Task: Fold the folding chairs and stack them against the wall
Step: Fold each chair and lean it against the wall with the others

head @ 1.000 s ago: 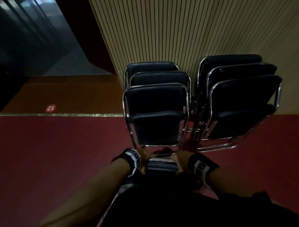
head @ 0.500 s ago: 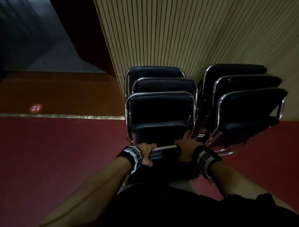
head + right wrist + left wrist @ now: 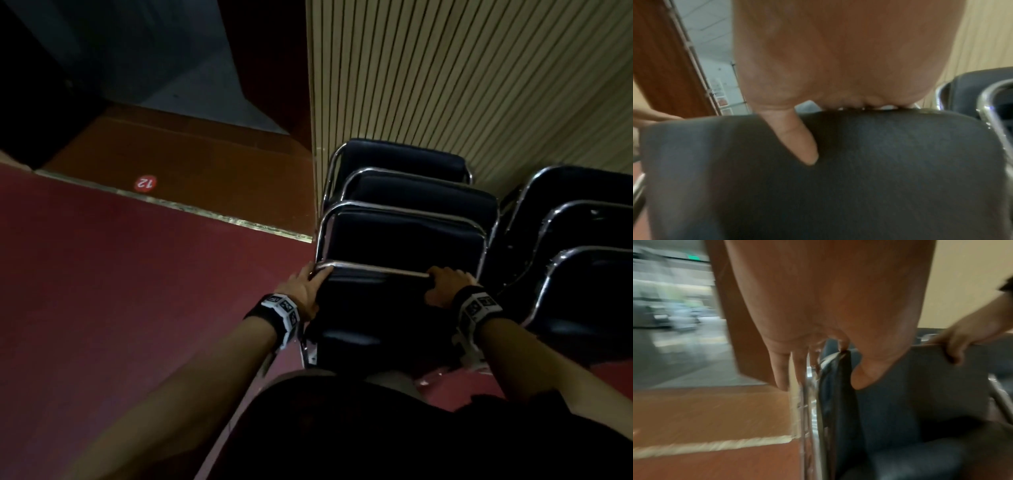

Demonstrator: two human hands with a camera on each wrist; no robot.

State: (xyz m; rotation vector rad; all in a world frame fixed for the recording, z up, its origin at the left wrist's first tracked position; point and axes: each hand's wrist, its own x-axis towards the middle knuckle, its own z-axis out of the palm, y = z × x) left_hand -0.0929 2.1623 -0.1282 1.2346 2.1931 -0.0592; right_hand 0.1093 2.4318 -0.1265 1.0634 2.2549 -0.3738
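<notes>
I hold a folded chair [image 3: 373, 305] with a black pad and a chrome frame by the top of its backrest. My left hand [image 3: 306, 289] grips the left corner of the top rail, and in the left wrist view this hand [image 3: 818, 331] has its fingers outside the frame and its thumb on the pad [image 3: 910, 394]. My right hand [image 3: 443, 286] grips the rail's right end; its thumb [image 3: 797, 138] lies on the backrest [image 3: 879, 162]. The chair stands right in front of the left stack [image 3: 404, 236] of three folded chairs leaning on the ribbed wall [image 3: 445, 85].
A second stack of three folded chairs [image 3: 582, 246] leans on the wall to the right. The floor is red carpet [image 3: 137, 291], with a metal strip and a brown step bearing a red "12" sticker [image 3: 145, 182] to the left. A dark doorway lies beyond.
The chair in my hands has risen and moved forward up to the left stack. My view has come closer and turned to the left. Both hands keep their hold on the top rail.
</notes>
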